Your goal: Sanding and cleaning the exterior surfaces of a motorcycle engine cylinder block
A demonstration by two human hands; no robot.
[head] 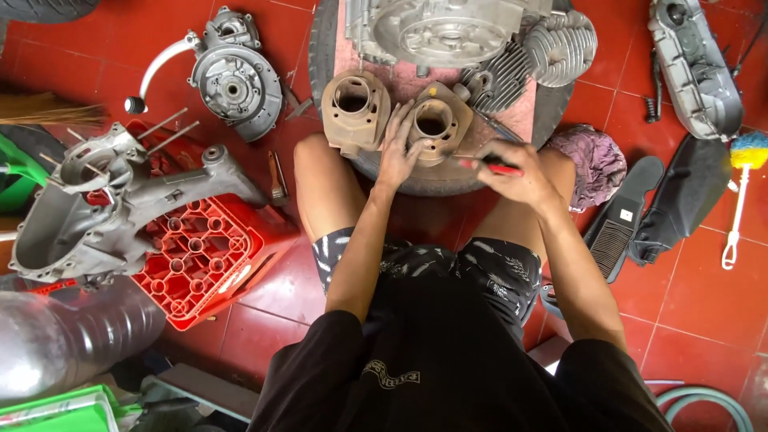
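My left hand [398,150] grips the near side of a tan, rusty engine cylinder [438,122] that rests on a tyre [448,180] in front of my knees. My right hand [518,170] holds a red-handled tool [492,166] whose tip points left toward that cylinder. A second tan cylinder [355,110] stands just to the left, untouched. Behind them on a pink board lie a grey engine crankcase [448,32] and a finned cylinder head [560,46].
A red plastic crate [212,264] at the left carries a grey engine case [104,204]. Farther back lie a round engine cover with a kick lever [232,80], a long grey cover [696,68], a purple rag [592,160], black seat parts [668,204] and a blue-yellow brush [744,184].
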